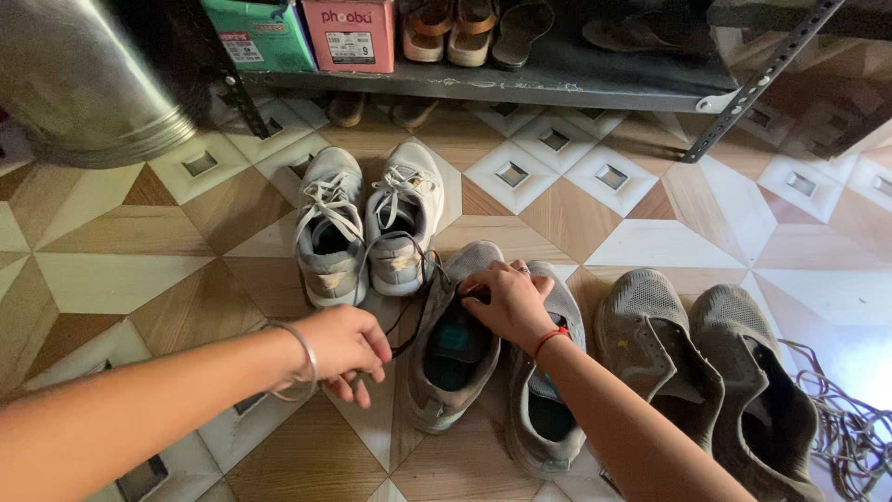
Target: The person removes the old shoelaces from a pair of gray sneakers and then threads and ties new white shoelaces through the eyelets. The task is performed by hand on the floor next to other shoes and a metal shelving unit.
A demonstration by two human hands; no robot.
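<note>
- Left hand curled almost shut, pinching a thin dark lace; fingertips tucked under, so hard to see the grip itself.
- Silver bangle round the left wrist.
- Right hand half open, fingers bent over the top edge of a grey shoe; fingertips partly hidden inside the shoe mouth, so cannot tell if gripping or just pressing.
- Red thread round the right wrist.
- Grey shoe on the tiled floor, in the middle, between both hands, toe pointing away.
- Lace running from the left hand up to that shoe; far end lost behind the shoe edge.
- Second grey shoe touching it on the right, partly covered by the right arm.
- White pair just behind, laces loose.
- Dusty olive pair further right, no laces to be seen; bottom of the far one cut off by the picture edge.
- Pile of cord at the right edge, cut off, hard to make out.
- Metal rack at the top with boxes and sandals, tops cut off.
- More shoes under the rack, in shadow, mostly hidden.
- Shiny metal thing in the top left corner, blurred, kind unclear.
</note>
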